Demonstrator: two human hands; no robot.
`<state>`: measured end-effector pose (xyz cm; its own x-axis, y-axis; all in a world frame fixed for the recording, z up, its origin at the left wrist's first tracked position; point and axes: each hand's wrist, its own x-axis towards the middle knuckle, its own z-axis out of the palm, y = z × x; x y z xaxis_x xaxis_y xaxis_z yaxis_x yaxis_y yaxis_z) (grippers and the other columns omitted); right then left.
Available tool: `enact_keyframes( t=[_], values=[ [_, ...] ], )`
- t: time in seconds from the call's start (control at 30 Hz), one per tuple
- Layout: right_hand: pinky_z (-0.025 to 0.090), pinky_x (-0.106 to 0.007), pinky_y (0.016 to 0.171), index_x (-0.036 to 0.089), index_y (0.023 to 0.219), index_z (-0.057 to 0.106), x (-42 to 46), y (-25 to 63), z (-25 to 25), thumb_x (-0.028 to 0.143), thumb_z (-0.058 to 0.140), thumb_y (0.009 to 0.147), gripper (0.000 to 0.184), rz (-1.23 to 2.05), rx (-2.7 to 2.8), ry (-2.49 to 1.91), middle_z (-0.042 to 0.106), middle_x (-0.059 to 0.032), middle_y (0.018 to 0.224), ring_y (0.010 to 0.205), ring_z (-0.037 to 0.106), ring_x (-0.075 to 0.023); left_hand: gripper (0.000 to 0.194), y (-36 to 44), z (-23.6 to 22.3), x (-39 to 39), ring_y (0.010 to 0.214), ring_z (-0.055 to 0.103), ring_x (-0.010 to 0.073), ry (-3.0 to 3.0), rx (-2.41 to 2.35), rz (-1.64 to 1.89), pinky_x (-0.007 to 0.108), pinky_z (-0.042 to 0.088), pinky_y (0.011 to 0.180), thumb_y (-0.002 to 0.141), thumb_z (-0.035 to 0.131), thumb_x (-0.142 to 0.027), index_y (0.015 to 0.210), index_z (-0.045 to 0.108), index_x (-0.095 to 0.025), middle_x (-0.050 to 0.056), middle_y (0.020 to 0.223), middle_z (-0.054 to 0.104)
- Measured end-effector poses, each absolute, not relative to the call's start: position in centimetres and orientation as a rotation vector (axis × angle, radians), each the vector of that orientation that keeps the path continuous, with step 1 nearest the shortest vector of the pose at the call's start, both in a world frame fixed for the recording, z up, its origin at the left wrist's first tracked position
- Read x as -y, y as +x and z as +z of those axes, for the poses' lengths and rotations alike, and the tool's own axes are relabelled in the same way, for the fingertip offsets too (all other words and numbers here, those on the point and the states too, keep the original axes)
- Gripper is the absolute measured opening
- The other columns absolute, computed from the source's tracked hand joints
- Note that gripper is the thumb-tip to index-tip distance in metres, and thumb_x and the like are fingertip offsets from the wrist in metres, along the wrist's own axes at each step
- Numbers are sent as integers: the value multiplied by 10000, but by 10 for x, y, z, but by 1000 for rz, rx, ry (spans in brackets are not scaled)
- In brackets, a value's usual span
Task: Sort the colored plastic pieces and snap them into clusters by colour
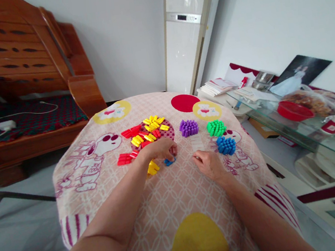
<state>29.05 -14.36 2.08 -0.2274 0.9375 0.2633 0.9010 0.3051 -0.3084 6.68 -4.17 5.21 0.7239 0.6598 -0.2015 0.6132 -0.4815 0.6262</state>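
My left hand bends down at the middle of the table, its fingers closed on a small blue plastic piece. To its right, my right hand rests low over the cloth with thumb and fingertips together; whatever is in them is too small to make out. Yellow pieces and red pieces lie in loose groups left of and beyond my left hand. Tight clusters of purple pieces, green pieces and blue pieces stand on the right, the blue one nearest my right hand.
A patterned pink tablecloth covers the round-edged table. At the right, a glass shelf holds a red bowl and bags. A wooden bench stands at the left, and a tall white appliance behind the table.
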Motion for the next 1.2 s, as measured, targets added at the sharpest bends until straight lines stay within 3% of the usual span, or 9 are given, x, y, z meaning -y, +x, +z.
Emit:
enact_keyframes(
  t=[0.1, 0.23, 0.37, 0.5, 0.87, 1.2],
  values=[
    [415, -247, 652, 193, 921, 692, 144, 289, 16, 271, 593, 887, 131, 141, 2180, -1494, 703, -39, 749, 686, 630, -163, 77, 76, 52, 47, 553, 590, 112, 2082, -938, 182, 180, 409, 519, 667, 659, -180, 738, 664, -151, -14, 603, 650],
    [476, -275, 729, 187, 1105, 646, 146, 284, 12, 253, 615, 884, 233, 83, 2235, -1264, 715, -89, 922, 816, 659, -192, 106, 93, 48, 53, 568, 600, 113, 1872, -843, 356, 195, 457, 549, 715, 613, -221, 758, 655, -133, 0, 643, 655],
    [467, -273, 716, 172, 1024, 658, 151, 277, 14, 224, 543, 934, 155, -51, 2299, -1233, 703, -105, 896, 807, 657, -195, 89, 104, 43, 57, 548, 568, 99, 1798, -815, 404, 191, 444, 537, 709, 603, -205, 703, 641, -125, -18, 590, 605],
    [448, -256, 707, 183, 949, 673, 151, 278, 16, 246, 465, 976, 219, -108, 2267, -1274, 693, -86, 838, 781, 641, -174, 157, 107, 42, 57, 536, 554, 85, 1758, -809, 418, 184, 452, 533, 754, 625, -261, 686, 630, -120, -17, 580, 596],
    [377, -282, 663, 168, 903, 710, 126, 347, 41, 369, 536, 918, 266, -278, 1639, -1954, 738, -99, 812, 739, 643, -207, 169, 106, 38, 53, 607, 606, 97, 1746, -813, 507, 198, 495, 572, 784, 625, -237, 876, 688, -109, 18, 691, 652],
    [334, -305, 620, 148, 942, 701, 117, 345, 36, 342, 513, 952, 270, -408, 1835, -2241, 730, -150, 882, 752, 662, -221, 217, 105, 42, 56, 579, 581, 99, 1841, -844, 440, 193, 475, 545, 800, 585, -249, 918, 693, -101, 6, 663, 627]
  ],
)
